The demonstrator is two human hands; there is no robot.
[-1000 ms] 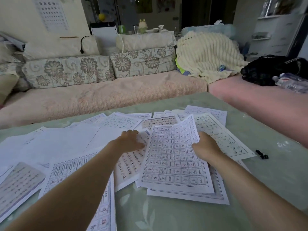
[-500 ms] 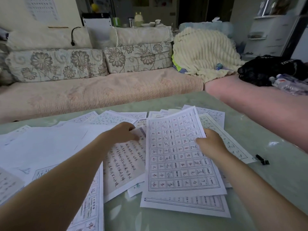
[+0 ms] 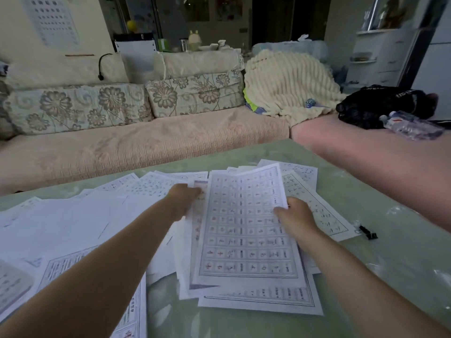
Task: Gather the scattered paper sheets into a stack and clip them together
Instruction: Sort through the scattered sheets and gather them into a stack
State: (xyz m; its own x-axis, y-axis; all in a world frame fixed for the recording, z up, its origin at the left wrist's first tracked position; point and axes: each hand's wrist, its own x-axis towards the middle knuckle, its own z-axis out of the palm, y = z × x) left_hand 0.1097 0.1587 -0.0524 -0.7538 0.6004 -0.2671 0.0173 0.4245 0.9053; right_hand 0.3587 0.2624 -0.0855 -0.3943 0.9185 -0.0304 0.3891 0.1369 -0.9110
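Printed paper sheets lie scattered over a pale green glass table (image 3: pixel 402 259). A gridded sheet (image 3: pixel 244 228) tops a loose pile in the middle, its far end curling up. My right hand (image 3: pixel 296 215) pinches that sheet's right edge. My left hand (image 3: pixel 185 200) grips the left side of the pile, fingers tucked under the sheets there. More sheets (image 3: pixel 61 230) spread out to the left, and others (image 3: pixel 324 211) fan out to the right behind my right hand. A small black binder clip (image 3: pixel 367 233) rests on the table right of the papers.
A pink-covered sofa (image 3: pixel 146 145) with floral cushions runs behind the table. On its right part lie a cream blanket (image 3: pixel 288 84), a black bag (image 3: pixel 380 103) and a plastic water bottle (image 3: pixel 410 124).
The gridded top sheet has shifted left and lifted at its far end. My left hand moved right, pulling a handwritten sheet in under the pile. The right hand stayed on the sheet's edge.
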